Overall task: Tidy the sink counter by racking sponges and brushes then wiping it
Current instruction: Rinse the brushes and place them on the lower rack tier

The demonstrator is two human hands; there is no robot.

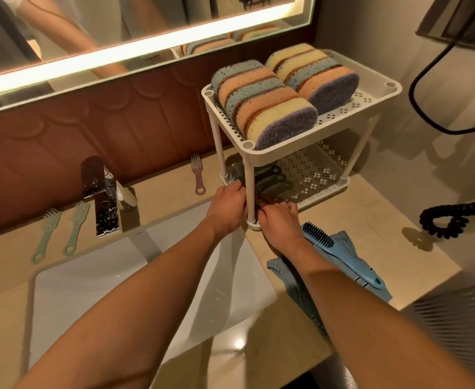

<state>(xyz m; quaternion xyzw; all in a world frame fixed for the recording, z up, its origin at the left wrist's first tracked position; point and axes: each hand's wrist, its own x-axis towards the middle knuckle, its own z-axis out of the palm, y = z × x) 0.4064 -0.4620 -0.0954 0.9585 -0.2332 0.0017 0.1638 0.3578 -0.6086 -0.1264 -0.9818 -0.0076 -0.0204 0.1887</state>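
Two-tier white rack (393,92) stands at the right end of the counter (385,248), by the wall. Top shelf full: sponges (267,103) on edge in two rows, packed side by side, probably so that they all fit and can drain through the holes.

Both hands are at the lower shelf (326,189), one on each side of the front post. Left hand (226,206) has its fingers curled in under the shelf edge, on or near a greenish brush head; whether it grips I cannot tell. Right hand (279,220) lies palm down, fingers bent over a reddish-brown brush (270,200) at the shelf's front edge; grip unclear, fingertips hidden. Dark-handled brushes (272,179) lie side by side on that shelf already. My guess: the hands are lining up a new one with the row.

Still out on the counter: two green brushes (62,234) left of the tap (104,195), a pink one (198,175) behind the sink (135,276), a blue brush (340,254) lying on a blue cloth (295,290) just right of the right forearm. Cloth is bunched and unused, so wiping looks not yet begun.
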